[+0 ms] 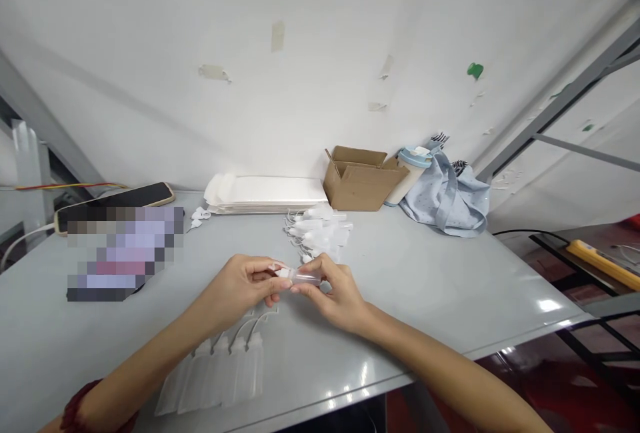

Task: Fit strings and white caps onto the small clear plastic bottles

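Between my two hands, above the middle of the table, lies a small translucent dropper bottle (pixel 306 277) on its side, its white nozzle end to the left. My left hand (pixel 255 279) is closed, thumb and fingers pinching the white top. My right hand (pixel 333 289) grips the bottle's body between thumb and fingers. Just behind the hands is a heap of similar small white bottles (pixel 323 233) with thin tethers. Beside my left forearm, several clear flat bottles (pixel 220 373) with tethered caps lie in a row, partly hidden by the arm.
White flat cartons (pixel 270 193) are stacked along the wall, beside an open cardboard box (pixel 363 186), a lidded cup (pixel 413 173) and a light blue cloth bag (pixel 445 196). At the left lie a phone (pixel 115 206) and a blurred-out device (pixel 130 256). Small white pieces (pixel 200 216) sit near the cartons.
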Demonstrator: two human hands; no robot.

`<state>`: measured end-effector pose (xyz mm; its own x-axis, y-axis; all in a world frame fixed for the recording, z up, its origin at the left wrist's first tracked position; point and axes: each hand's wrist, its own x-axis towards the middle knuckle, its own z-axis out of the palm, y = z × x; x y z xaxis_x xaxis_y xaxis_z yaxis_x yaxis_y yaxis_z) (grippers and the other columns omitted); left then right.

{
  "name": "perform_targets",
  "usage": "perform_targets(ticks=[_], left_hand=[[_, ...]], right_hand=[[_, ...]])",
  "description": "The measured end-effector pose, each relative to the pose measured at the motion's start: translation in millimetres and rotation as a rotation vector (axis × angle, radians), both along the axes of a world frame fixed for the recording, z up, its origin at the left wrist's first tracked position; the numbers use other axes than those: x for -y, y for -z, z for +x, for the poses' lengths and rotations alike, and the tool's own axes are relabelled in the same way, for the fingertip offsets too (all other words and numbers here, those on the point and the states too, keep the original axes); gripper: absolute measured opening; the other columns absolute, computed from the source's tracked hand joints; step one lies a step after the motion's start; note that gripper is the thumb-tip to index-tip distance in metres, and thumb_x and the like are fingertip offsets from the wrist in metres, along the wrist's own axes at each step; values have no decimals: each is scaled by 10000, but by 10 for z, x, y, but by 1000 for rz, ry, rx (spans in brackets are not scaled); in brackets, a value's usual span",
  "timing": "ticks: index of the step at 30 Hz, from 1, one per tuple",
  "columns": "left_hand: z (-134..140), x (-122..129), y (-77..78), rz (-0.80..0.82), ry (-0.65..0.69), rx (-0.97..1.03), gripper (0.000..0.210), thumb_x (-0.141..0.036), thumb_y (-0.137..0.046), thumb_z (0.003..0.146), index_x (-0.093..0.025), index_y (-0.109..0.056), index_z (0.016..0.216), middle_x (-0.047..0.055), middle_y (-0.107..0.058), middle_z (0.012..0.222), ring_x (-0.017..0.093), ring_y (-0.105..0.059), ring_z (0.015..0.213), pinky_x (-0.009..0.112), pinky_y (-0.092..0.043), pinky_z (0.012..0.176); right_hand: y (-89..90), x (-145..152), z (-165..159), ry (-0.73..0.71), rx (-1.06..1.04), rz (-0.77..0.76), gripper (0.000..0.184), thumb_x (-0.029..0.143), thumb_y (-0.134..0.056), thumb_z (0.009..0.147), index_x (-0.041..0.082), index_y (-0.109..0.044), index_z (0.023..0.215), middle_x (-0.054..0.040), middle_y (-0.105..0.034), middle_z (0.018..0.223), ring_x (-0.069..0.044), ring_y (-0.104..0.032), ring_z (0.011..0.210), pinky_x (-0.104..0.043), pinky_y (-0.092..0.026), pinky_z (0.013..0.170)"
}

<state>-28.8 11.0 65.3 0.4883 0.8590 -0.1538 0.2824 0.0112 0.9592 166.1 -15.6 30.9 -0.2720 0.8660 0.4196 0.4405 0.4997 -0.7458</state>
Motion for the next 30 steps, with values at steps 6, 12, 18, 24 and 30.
perform_targets(ticks=[6, 12, 18, 24, 30], left_hand=[[-27, -15, -54, -52, 79, -19, 299, -459, -590, 796, -181, -687, 743, -17, -613, 583, 148, -578, 570, 253, -477, 605], [-44, -45, 2, -174, 91, -26, 375, -452, -523, 838, -169, -571, 596, -30, -564, 487, 115, -524, 452, 215, -429, 485], [-3, 16, -10, 104, 16, -108, 257, -419, -574, 805, -181, -629, 726, -41, -569, 548, 127, -553, 540, 220, -458, 540], [16, 15, -48, 159, -29, -95, 262, -433, -639, 751, -201, -670, 869, 2, -666, 841, 156, -592, 710, 227, -501, 586], [-44, -24, -36, 25, 51, -136, 380, -521, -515, 837, -178, -651, 745, -3, -634, 654, 135, -569, 571, 228, -468, 533]], right_hand=[[5, -12, -6, -13, -9, 81, 236, 413, -592, 862, 186, -540, 904, -32, -656, 762, -113, -562, 553, -227, -467, 498], [70, -15, -19, -63, 15, 243, 185, 369, -555, 900, 192, -536, 949, -59, -671, 832, -124, -590, 596, -232, -489, 517], [29, -4, -2, -23, 22, 52, 207, 380, -596, 857, 185, -550, 909, -8, -604, 680, -105, -499, 502, -224, -424, 467], [-30, -13, -24, -16, -104, -120, 193, 348, -644, 809, 194, -530, 838, 20, -571, 682, -102, -503, 557, -222, -418, 521], [7, 42, -55, 13, -93, -42, 182, 346, -630, 825, 195, -536, 868, -5, -593, 727, -108, -496, 564, -227, -411, 525]])
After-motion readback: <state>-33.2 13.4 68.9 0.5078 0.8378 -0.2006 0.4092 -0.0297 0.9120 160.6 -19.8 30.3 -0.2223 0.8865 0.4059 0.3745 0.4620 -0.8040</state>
